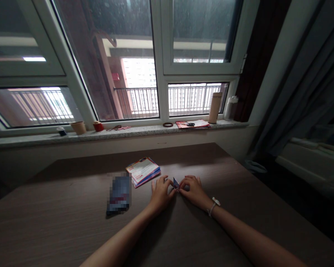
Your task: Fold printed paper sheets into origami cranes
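A dark wood counter [72, 226] carries both hands. Well beyond them runs a stone sill [144, 131], with a flask [214, 107] on it far ahead of the right hand and a cup [78, 127] far ahead and left of the left hand. A stack of leaflets [143, 170] lies on the counter just ahead and left of the left hand. A dark flat thing [119, 194] lies near that hand's left side, too blurred to name.

The left hand [160, 193] and right hand [193, 191] rest on the counter, fingertips meeting. Between them stands a small paper [176, 183], seemingly folded to a point. Both hands are closed narrow on it, pinching its lower edges. A white band [215, 203] sits on the right wrist.
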### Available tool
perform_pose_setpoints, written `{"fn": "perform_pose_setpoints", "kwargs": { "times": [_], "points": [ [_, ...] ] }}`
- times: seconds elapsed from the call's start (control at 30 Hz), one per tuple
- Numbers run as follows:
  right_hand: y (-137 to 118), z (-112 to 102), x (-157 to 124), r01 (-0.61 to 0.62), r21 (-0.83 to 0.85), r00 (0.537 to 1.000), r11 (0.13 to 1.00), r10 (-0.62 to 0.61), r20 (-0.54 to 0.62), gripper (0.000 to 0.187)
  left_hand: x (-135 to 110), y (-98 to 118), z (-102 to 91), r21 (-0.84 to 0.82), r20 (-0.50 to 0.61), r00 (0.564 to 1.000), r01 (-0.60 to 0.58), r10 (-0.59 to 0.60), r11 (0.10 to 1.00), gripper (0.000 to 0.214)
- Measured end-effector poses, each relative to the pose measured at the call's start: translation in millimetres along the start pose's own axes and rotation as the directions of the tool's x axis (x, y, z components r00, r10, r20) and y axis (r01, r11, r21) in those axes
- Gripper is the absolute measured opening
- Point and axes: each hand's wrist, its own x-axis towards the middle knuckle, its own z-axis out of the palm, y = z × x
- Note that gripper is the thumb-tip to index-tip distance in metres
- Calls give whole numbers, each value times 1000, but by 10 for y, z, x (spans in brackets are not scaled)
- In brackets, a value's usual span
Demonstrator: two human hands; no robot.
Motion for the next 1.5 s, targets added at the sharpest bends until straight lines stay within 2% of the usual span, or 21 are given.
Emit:
{"fn": "perform_pose_setpoints", "kwargs": {
  "times": [0.37,0.5,0.77,1.1,1.5],
  "points": [
    [4,-1,-11,-38,2,999,999,38,-19,5,10,-23,21,-12,3,1000,5,-5,1000,14],
    [-13,-20,-22,-44,18,999,999,44,-30,12,11,-26,27,-4,-5,1000,-1,1,1000,15],
    [-23,-7,-19,-38,-16,999,999,37,-10,8,0,-18,11,-27,-51,999,-21,20,999,29],
    [0,4,-19,-11,-26,1000,1000,10,-24,14,-6,3,-14,24,-60,998,-26,28,999,12],
    [-27,-19,-50,-8,-103,1000,995,5,-31,11,-13,20,-78,108,5,1000,-3,2,994,17]
  ]
}}
